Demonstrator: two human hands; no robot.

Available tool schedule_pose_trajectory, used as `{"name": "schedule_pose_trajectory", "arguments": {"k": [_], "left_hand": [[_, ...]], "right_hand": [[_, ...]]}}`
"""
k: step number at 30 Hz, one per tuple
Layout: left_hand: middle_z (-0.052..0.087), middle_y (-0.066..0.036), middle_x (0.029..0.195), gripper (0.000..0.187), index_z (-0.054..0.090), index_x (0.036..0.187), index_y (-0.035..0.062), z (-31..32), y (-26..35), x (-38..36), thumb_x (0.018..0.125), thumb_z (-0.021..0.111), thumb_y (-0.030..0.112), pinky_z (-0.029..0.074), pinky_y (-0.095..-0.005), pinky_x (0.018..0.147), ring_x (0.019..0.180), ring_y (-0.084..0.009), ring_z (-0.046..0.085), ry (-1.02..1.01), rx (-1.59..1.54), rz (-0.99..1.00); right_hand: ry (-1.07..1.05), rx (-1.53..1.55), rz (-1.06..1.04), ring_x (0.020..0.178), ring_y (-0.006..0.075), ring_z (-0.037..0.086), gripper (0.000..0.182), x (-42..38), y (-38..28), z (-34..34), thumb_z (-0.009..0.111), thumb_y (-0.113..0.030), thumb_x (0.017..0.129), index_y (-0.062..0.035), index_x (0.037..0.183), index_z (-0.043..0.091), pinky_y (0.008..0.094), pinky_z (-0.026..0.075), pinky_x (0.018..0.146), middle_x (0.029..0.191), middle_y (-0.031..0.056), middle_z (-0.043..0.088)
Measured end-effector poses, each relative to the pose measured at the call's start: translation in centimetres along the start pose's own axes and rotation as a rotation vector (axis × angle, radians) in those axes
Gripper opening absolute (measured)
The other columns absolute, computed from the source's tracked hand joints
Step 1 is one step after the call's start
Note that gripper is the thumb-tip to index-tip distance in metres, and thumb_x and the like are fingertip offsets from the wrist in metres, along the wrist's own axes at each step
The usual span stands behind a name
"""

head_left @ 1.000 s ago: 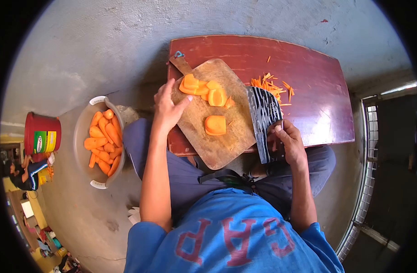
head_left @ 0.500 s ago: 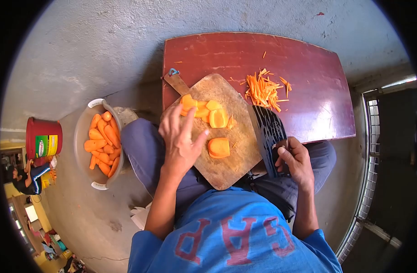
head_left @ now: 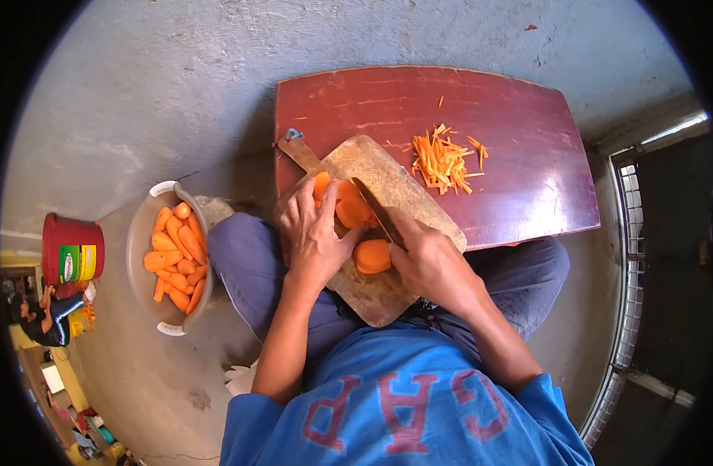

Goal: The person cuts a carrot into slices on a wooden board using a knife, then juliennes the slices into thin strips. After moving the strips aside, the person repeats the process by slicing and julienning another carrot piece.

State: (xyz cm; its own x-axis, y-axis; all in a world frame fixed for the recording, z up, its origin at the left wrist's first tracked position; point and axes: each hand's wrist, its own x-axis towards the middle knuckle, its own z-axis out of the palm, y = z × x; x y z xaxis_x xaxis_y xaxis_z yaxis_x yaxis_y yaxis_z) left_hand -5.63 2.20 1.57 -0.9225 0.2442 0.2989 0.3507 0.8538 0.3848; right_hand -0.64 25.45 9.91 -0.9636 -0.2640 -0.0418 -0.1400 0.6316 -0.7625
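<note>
My right hand (head_left: 430,260) is wrapped round the handle of a broad-bladed knife (head_left: 376,208). The dark blade stands on edge at the right side of some orange carrot slices (head_left: 353,211). My left hand (head_left: 316,237) lies over the left part of these slices, thumb and fingers bent around them; its fingertips partly cover them. Just below the blade sits a thick carrot chunk (head_left: 373,256), close to my right fingers. All this rests on a worn wooden cutting board (head_left: 430,206), which lies over my lap and the table's near edge.
A pile of carrot strips (head_left: 443,161) lies on the red table (head_left: 527,147). To my left, a grey basin (head_left: 141,260) holds several peeled carrots (head_left: 184,252). Farther left are a red bucket (head_left: 52,248) and another person (head_left: 45,314). A wall (head_left: 216,78) rises behind the table.
My right hand has swung the knife leftward from beside the board onto the carrot slices. My left hand has settled on the slices, its thumb now against them.
</note>
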Motion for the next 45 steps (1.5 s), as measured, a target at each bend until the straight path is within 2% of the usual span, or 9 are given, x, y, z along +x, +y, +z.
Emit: {"name": "schedule_pose_trajectory", "arguments": {"k": [2, 5, 9, 15, 20, 23, 29, 41, 45], "left_hand": [[0.052, -0.022, 0.168, 0.095, 0.063, 0.164, 0.0080, 0.0, 0.2, -0.1, 0.087, 0.101, 0.048, 0.039, -0.0601, 0.125, 0.151, -0.0438, 0.050, 0.014, 0.022, -0.004], [0.047, -0.024, 0.170, 0.092, 0.061, 0.165, 0.0075, 0.1, -0.3, 0.1, 0.092, 0.096, 0.049, 0.039, -0.0628, 0.124, 0.153, -0.0474, 0.048, -0.020, -0.053, -0.035], [0.051, -0.023, 0.167, 0.079, 0.062, 0.164, 0.0081, 1.0, -1.6, -0.1, 0.099, 0.091, 0.042, 0.039, -0.0630, 0.124, 0.151, -0.0472, 0.049, 0.030, -0.040, -0.003], [0.056, -0.019, 0.164, 0.063, 0.073, 0.153, 0.0090, 0.3, -1.0, -0.1, 0.099, 0.092, 0.034, 0.041, -0.0572, 0.124, 0.146, -0.0412, 0.052, 0.140, -0.079, 0.022], [0.068, -0.010, 0.130, 0.028, 0.088, 0.120, 0.0093, -0.6, 0.4, -1.1, 0.094, 0.093, 0.020, 0.043, -0.0518, 0.110, 0.128, -0.0327, 0.059, 0.054, -0.125, 0.179], [0.068, -0.004, 0.108, 0.012, 0.087, 0.106, 0.0089, -0.2, 0.7, -0.6, 0.095, 0.085, 0.011, 0.041, -0.0487, 0.097, 0.112, -0.0288, 0.062, -0.009, -0.128, 0.245], [0.068, -0.005, 0.100, 0.005, 0.079, 0.096, 0.0071, 0.9, 1.2, 0.3, 0.097, 0.075, 0.007, 0.040, -0.0488, 0.097, 0.106, -0.0293, 0.063, -0.062, -0.197, 0.315], [0.075, -0.006, 0.102, 0.008, 0.083, 0.103, 0.0051, 2.6, 2.2, 0.8, 0.095, 0.082, 0.002, 0.043, -0.0444, 0.095, 0.099, -0.0288, 0.068, -0.034, -0.283, 0.314], [0.068, -0.008, 0.103, 0.009, 0.077, 0.095, 0.0051, 2.7, 2.2, 0.8, 0.089, 0.072, 0.003, 0.043, -0.0490, 0.095, 0.102, -0.0304, 0.065, -0.046, -0.285, 0.340]], "right_hand": [[-0.075, -0.114, -0.016, 0.109, 0.0551, 0.077, 0.056, 1.3, -1.0, -0.1, 0.070, -0.008, 0.105, 0.0027, 0.159, 0.059, 0.0575, 0.062, 0.093, 0.115, 0.0345, 0.077], [0.031, -0.089, -0.142, 0.098, 0.0532, 0.078, 0.047, 1.9, -0.2, -0.5, 0.068, -0.007, 0.104, 0.0022, 0.150, 0.060, 0.0618, 0.062, 0.086, 0.104, 0.0338, 0.076], [-0.016, -0.048, 0.013, 0.107, 0.0526, 0.079, 0.054, 0.4, 0.6, -3.3, 0.074, -0.009, 0.104, 0.0003, 0.156, 0.064, 0.0553, 0.062, 0.089, 0.117, 0.0326, 0.079], [-0.094, 0.030, 0.078, 0.105, 0.0489, 0.080, 0.051, -4.2, 1.2, -5.8, 0.078, -0.010, 0.105, 0.0038, 0.152, 0.067, 0.0510, 0.062, 0.091, 0.115, 0.0304, 0.079], [-0.051, 0.020, 0.050, 0.104, 0.0532, 0.078, 0.050, -5.2, 2.0, -5.3, 0.078, -0.013, 0.105, 0.0014, 0.152, 0.067, 0.0559, 0.062, 0.087, 0.113, 0.0320, 0.080], [-0.106, -0.032, 0.109, 0.107, 0.0490, 0.081, 0.050, -4.7, 1.2, -5.1, 0.079, -0.011, 0.106, 0.0056, 0.152, 0.067, 0.0501, 0.063, 0.092, 0.118, 0.0295, 0.080], [-0.084, -0.028, 0.050, 0.103, 0.0532, 0.078, 0.048, -5.2, 1.6, -4.4, 0.079, -0.013, 0.105, 0.0012, 0.150, 0.067, 0.0577, 0.062, 0.085, 0.111, 0.0314, 0.080], [-0.024, -0.064, 0.004, 0.101, 0.0513, 0.079, 0.049, -6.3, 1.8, -4.6, 0.080, -0.010, 0.105, 0.0012, 0.151, 0.065, 0.0562, 0.064, 0.082, 0.115, 0.0281, 0.080], [-0.067, -0.094, 0.021, 0.094, 0.0510, 0.079, 0.048, -6.0, 1.1, -4.3, 0.078, -0.010, 0.107, 0.0005, 0.151, 0.062, 0.0582, 0.064, 0.077, 0.108, 0.0267, 0.078]]}}
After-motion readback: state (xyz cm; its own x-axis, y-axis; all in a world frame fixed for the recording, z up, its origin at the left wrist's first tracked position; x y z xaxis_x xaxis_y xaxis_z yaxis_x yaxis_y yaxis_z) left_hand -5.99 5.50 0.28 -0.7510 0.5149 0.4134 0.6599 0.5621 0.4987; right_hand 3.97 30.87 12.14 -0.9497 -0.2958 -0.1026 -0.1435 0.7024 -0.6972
